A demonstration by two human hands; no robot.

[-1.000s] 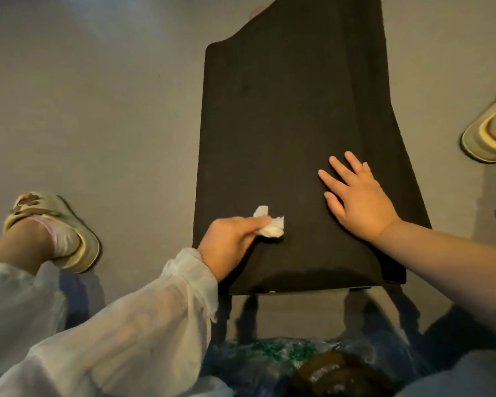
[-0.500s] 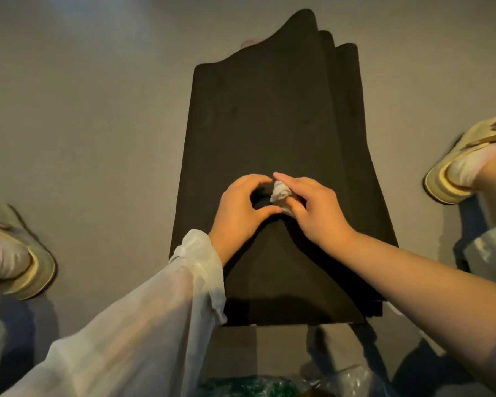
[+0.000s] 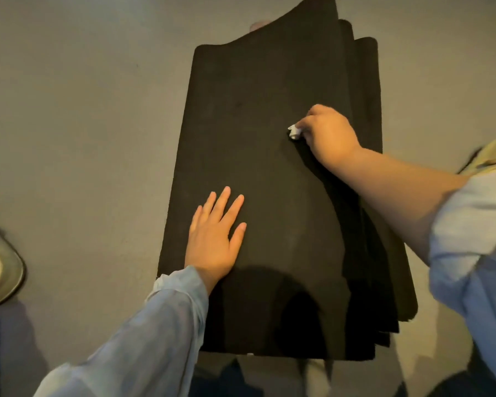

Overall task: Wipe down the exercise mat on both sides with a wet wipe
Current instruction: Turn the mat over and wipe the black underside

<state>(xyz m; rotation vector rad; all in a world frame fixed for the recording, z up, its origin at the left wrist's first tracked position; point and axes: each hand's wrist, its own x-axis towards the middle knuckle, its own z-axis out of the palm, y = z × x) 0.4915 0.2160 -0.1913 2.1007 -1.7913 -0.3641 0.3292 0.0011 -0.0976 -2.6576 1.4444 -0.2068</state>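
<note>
Grey floor (image 3: 83, 138) carries the folded black exercise mat (image 3: 255, 110), which your left hand (image 3: 215, 239) pins flat-fingered, nearer you than the balled wet wipe (image 3: 294, 132) that your right hand (image 3: 331, 133) seemingly pinches against its top layer to scrub.

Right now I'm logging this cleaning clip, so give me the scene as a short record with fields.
surface: grey floor
mat: black exercise mat, folded in layers, lying flat
wipe: crumpled white wet wipe on the mat
right hand: right hand grips the wipe on the mat's right part
left hand: left hand flat, fingers spread, pressing the mat's near left part
footwear: sandal at left edge
</note>
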